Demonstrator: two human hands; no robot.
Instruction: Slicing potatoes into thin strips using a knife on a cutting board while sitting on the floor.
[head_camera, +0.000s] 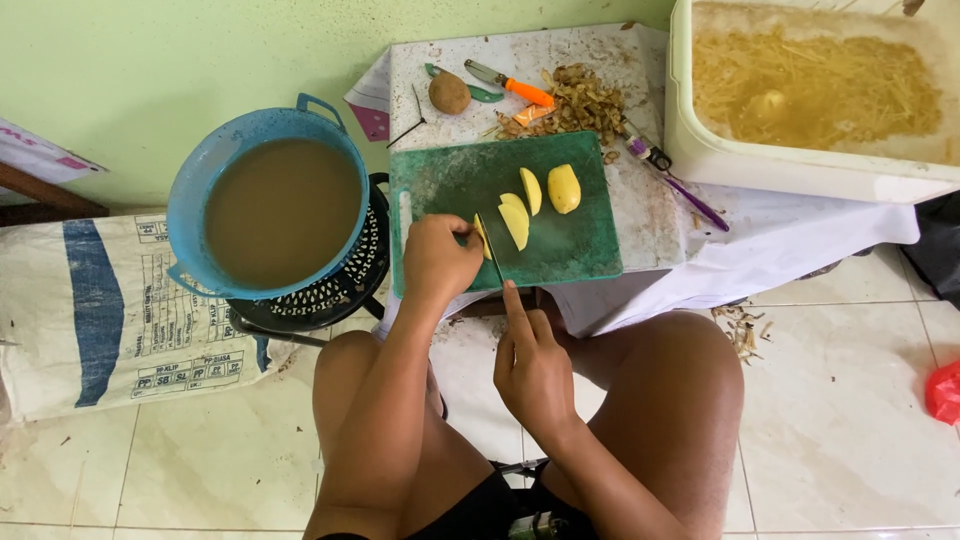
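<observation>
Beside the green cutting board (560, 250), a blue basin (190, 200) crowds the left hand (437, 258), fingers pinning a potato slice (483, 237); right hand (532, 365) grips a knife (490, 243).

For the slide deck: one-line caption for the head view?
Left hand steadies potato slice on green board; right hand works knife beside blue basin.

- My left hand (437, 260) rests on a matt green plastic cutting board (560, 240), scuffed pale with cut marks.
- My right hand (533, 365) grips a knife (492, 245) with a dull metal blade.
- The peeled potato pieces (563, 188) look smooth, moist and yellow.
- An unpeeled potato (449, 93) has rough, matt brown skin.
- The blue basin (190, 195) is smooth plastic.
- The white tub (700, 150) is glossy plastic.
- The sack (90, 320) is woven plastic cloth.
- The floor tiles (850, 420) are shiny.
</observation>
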